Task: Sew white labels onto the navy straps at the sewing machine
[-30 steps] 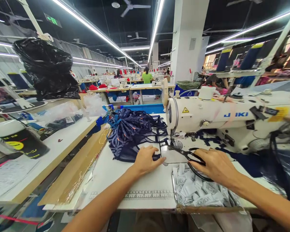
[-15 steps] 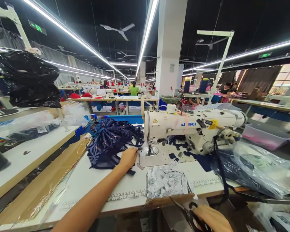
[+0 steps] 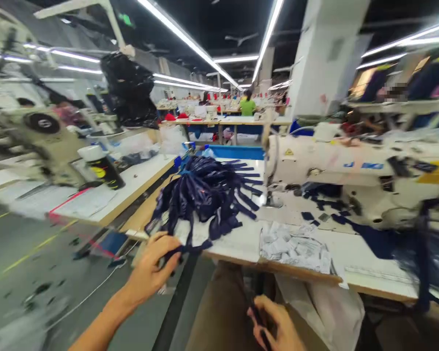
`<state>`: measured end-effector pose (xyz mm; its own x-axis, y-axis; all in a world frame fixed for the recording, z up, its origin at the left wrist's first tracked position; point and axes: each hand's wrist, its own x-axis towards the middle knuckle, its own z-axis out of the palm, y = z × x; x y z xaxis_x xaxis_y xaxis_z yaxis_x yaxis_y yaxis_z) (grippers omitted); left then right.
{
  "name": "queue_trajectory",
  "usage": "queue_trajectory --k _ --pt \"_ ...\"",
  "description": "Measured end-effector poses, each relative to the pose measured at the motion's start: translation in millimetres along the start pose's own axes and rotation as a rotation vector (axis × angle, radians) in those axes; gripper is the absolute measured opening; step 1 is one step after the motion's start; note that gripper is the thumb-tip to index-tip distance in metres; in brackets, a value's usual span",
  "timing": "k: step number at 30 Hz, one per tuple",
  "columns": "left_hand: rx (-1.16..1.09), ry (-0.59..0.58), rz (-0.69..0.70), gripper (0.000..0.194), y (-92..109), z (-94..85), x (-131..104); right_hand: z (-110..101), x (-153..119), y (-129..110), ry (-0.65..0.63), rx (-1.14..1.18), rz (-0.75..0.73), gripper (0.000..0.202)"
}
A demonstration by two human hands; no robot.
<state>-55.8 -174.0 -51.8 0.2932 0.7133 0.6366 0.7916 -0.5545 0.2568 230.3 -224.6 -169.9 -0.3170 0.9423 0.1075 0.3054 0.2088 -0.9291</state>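
My left hand [image 3: 151, 265] is at the table's front edge, its fingers closed on the end of a navy fabric strap [image 3: 199, 246]. That strap runs to a bundle of navy garment pieces [image 3: 201, 192], tied with a blue band, which lies spread on the table left of the white sewing machine [image 3: 314, 161]. Low over my lap, my right hand [image 3: 278, 326] grips black-handled scissors [image 3: 260, 319]; they are blurred and their blades are hard to see. White labels [image 3: 292, 246] fill a tray at the table edge between the bundle and the machine's front.
Navy scraps [image 3: 325, 204] are scattered by the machine. To the left stand another table [image 3: 139, 180] with a black spray can [image 3: 106, 168] and a black plastic bag [image 3: 128, 90]. A person in green [image 3: 247, 105] sits farther back.
The view has swung left. My left hand has gone from beside the needle to the front edge, drawing the strap out. My right hand with the scissors has shifted left, over my lap.
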Motion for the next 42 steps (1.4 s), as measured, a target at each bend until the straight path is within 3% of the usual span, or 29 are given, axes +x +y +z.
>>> queue_trajectory --k 2,5,9,13,18,25,26,28,31,37,42 --pt "-0.077 -0.11 -0.028 0.012 17.0 0.6 -11.3 12.0 4.1 -7.9 -0.168 0.155 0.051 0.042" --pt "-0.166 -0.122 -0.112 0.013 27.7 4.7 -23.7 24.7 11.7 -18.7 -0.4 0.252 0.032 0.043" --pt "-0.196 -0.158 -0.17 0.013 33.7 0.8 -31.1 32.1 20.0 -26.5 -0.526 0.182 -0.002 0.04" --pt "-0.19 -0.255 -0.195 0.015 36.6 -0.3 -28.9 35.3 28.9 -31.2 -0.539 0.168 -0.048 0.04" --pt "-0.156 -0.362 -0.113 0.011 32.0 16.5 -26.4 40.2 34.6 -34.7 -0.475 0.262 -0.08 0.044" --pt "-0.102 -0.224 -0.081 0.004 28.4 44.7 -33.5 42.2 27.8 -33.0 -0.37 0.215 -0.011 0.042" --pt "-0.107 -0.206 -0.087 0.01 28.9 48.1 -33.3 42.4 28.1 -33.1 -0.365 0.214 -0.019 0.043" --pt "-0.11 -0.198 -0.106 0.021 29.8 54.7 -31.8 43.3 29.8 -33.6 -0.347 0.197 -0.033 0.046" --pt "-0.099 -0.226 -0.123 0.017 30.9 62.4 -29.1 45.0 30.7 -33.4 -0.327 0.176 -0.04 0.051" --pt "0.027 -0.068 -0.032 0.013 37.2 54.2 -28.0 35.9 16.6 -18.8 -0.283 0.23 -0.074 0.06" --pt "-0.105 -0.247 0.041 0.012 45.4 48.4 -19.3 22.3 17.8 -13.3 -0.406 0.337 0.012 0.05"
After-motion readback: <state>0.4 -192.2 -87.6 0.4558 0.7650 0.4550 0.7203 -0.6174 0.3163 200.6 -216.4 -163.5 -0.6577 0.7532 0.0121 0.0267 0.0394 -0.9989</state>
